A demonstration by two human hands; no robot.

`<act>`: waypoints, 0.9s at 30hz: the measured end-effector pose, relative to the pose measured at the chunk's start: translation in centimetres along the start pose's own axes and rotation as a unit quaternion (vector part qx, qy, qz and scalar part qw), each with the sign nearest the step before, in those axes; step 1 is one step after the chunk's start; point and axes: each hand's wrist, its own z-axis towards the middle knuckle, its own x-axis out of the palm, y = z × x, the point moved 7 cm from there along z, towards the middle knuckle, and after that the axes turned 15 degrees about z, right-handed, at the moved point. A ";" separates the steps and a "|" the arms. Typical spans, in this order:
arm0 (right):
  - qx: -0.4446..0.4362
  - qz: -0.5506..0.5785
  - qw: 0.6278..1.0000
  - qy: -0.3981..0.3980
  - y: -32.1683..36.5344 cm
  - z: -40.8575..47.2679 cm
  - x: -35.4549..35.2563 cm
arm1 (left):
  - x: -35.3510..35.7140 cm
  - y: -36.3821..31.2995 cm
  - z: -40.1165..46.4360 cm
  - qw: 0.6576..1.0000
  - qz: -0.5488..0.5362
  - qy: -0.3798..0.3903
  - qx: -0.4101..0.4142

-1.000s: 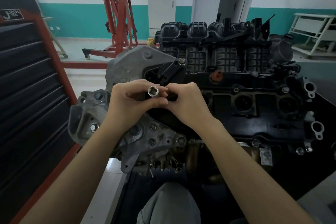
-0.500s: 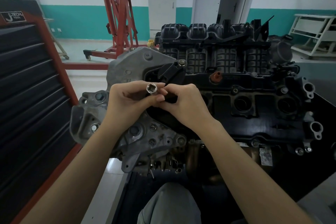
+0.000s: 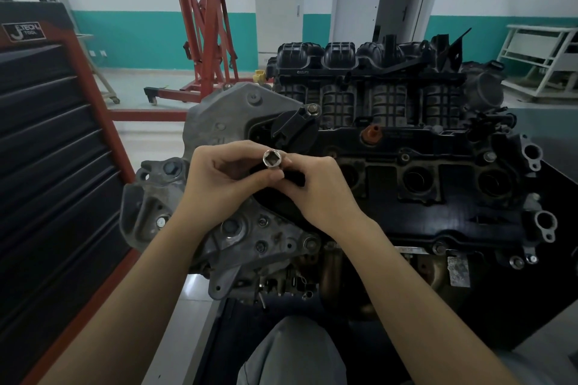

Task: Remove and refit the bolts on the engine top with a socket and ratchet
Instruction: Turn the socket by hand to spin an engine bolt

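A silver socket (image 3: 272, 160) points its square drive hole up at me, held above the left end of the engine (image 3: 406, 172). My left hand (image 3: 225, 178) grips the socket's body with curled fingers. My right hand (image 3: 316, 187) pinches the same socket from the right, thumb and fingertips against its side. A dark part shows under my right fingers; what it is cannot be told. A bolt (image 3: 313, 108) stands on the black bracket just behind my hands. No ratchet is in sight.
A black and red tool cabinet (image 3: 53, 172) stands close on the left. A red engine crane (image 3: 206, 31) is behind. The grey timing-side bracket (image 3: 237, 234) lies under my hands. A white rack (image 3: 544, 56) stands far right. My grey-clad knee (image 3: 294, 350) is below.
Both hands have lifted the socket slightly and turned it a little between the fingers. The engine has not moved.
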 end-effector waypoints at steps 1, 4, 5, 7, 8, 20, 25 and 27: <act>-0.001 -0.008 1.000 0.010 -0.1 0.0 0.1 | 0.1 -0.1 0.0 1.000 0.000 0.010 0.002; 0.006 -0.030 1.000 0.005 -0.4 0.1 0.1 | 0.3 -0.4 0.1 0.998 0.054 0.002 0.018; 0.006 -0.028 1.000 0.001 -0.4 0.1 0.1 | 0.2 -0.5 0.1 0.996 0.081 -0.012 0.023; 0.006 -0.012 1.000 -0.010 -0.3 0.1 0.1 | -0.1 -0.6 0.0 0.994 0.102 -0.039 0.017; 0.007 -0.001 1.000 -0.016 -0.3 0.1 0.0 | -0.3 -0.4 0.0 0.994 0.094 -0.047 0.006; 0.007 -0.015 1.000 -0.023 -0.5 0.1 0.1 | -0.1 -0.5 0.1 0.993 0.108 -0.034 0.021; 0.007 0.007 1.000 -0.014 -0.4 0.0 0.1 | 0.0 -0.1 0.0 0.998 0.053 -0.016 -0.003; 0.008 -0.009 1.000 -0.007 -0.5 0.0 0.1 | 0.4 -0.2 0.0 0.999 0.044 0.009 0.005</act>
